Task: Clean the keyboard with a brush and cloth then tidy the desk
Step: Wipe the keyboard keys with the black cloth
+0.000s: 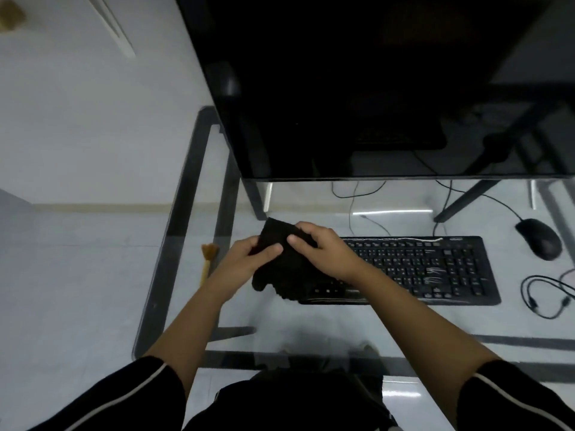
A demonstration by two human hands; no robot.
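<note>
A black cloth (287, 269) hangs between both hands above the left end of the black keyboard (432, 269), hiding that end. My left hand (245, 259) grips the cloth's left side with the thumb on top. My right hand (323, 250) pinches its upper right part. A small brush (207, 259) with a yellow wooden handle and tan bristles lies on the glass desk (280, 334), just left of my left hand.
A large dark monitor (373, 88) stands behind the keyboard. A black mouse (539, 239) lies at the right, with a coiled black cable (547, 293) below it. Thin cables run behind the keyboard. The desk's left edge is near the brush.
</note>
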